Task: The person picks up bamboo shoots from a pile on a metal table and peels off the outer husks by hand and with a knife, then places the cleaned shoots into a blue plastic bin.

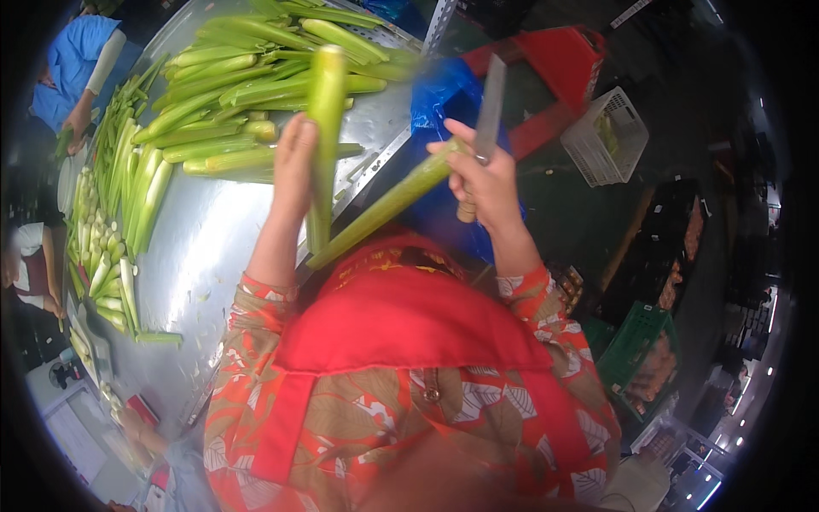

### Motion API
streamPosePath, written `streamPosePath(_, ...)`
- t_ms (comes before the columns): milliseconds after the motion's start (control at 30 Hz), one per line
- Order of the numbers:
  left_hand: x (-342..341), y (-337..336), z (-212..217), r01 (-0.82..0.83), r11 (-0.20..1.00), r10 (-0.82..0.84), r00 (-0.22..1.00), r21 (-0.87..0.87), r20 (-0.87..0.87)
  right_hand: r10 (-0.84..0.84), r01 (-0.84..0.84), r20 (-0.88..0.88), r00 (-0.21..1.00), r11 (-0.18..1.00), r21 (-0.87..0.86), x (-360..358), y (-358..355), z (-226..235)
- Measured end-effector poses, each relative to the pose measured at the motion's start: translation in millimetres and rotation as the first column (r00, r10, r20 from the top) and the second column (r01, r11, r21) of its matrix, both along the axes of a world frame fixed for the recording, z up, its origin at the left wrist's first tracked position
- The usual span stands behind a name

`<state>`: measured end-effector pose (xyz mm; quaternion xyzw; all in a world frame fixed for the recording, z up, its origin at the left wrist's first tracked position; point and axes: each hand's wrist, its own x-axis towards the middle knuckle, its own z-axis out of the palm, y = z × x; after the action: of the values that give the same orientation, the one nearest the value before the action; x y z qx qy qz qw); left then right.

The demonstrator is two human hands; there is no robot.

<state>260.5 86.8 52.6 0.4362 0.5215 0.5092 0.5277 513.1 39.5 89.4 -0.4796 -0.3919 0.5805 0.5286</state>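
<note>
Holding a fat stalk (327, 94) in its fingers at the desk (175, 277) is the left hand (295, 162), while the right hand (488, 177) grips a knife (490, 107) (blade pointing away, fwiw) and a thinner stalk (384, 203).

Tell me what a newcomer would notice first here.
Probably the bright red apron at the centre. Above it, the right grip holds a knife, blade up, with a slanting green stalk; the left grip holds an upright green stalk. Upper left, a heap of green stalks covers part of a metal table.
</note>
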Motion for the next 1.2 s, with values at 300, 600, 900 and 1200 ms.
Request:
streamPosePath(300, -16.7, 5.4, -3.9, 0.272, 0.961, -0.270, 0.962, 0.049, -0.034, -0.609, 0.486, 0.068, 0.791, 0.691, 0.536, 128.4, -69.0, 99.4)
streamPosePath(600, 23.8, -10.1, -3.7, 0.578, 0.813, -0.568, 0.814, -0.075, 0.118, -0.483, 0.320, 0.616, 0.623, 0.875, 0.362, 89.6, -49.9, 15.9)
streamPosePath(900, 49.4, -15.9, -24.1, 0.732, 0.678, -0.689, 0.664, -0.065, 0.290, -0.149, 0.136, 0.495, 0.856, 0.989, 0.062, 56.6, -32.5, -45.5)
streamPosePath(1200, 85.9, -29.9, -26.2, 0.678, 0.714, -0.695, 0.658, -0.174, -0.290, -0.039, -0.031, 0.641, 0.766, 0.995, 0.099, 40.6, -36.7, -51.8)
